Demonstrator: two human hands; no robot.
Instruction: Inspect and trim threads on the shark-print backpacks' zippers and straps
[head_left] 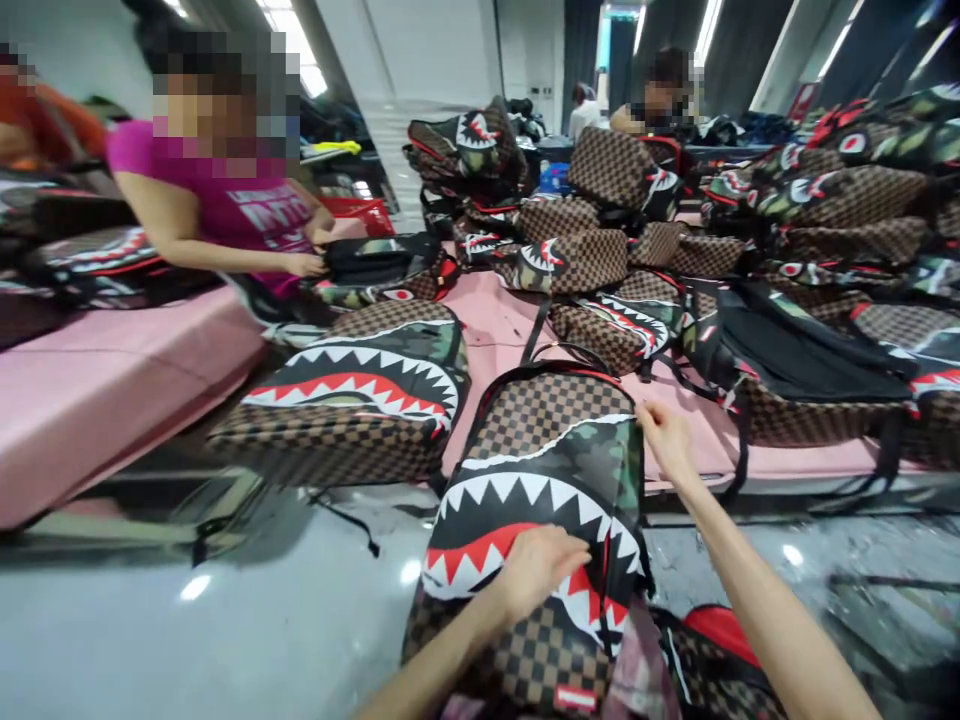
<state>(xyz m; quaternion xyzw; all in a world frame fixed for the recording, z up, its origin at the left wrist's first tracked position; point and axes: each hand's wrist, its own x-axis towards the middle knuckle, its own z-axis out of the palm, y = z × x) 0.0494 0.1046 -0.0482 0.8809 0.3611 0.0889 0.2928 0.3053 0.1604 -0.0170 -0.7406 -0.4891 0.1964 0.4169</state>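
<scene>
A checkered backpack with a shark-mouth print lies right in front of me, its top end on the pink table and its lower end near my body. Over the red and white teeth, my left hand rests on the front of the backpack, fingers bent together; whether they pinch anything is too small to tell. At the upper right edge of the same backpack is my right hand, its fingers closed in a pinch by the seam. What is between those fingertips cannot be made out.
Another shark-print backpack lies to the left on the pink table. Piles of similar bags fill the back and right. A person in a purple shirt handles a bag at the left. More people stand farther back.
</scene>
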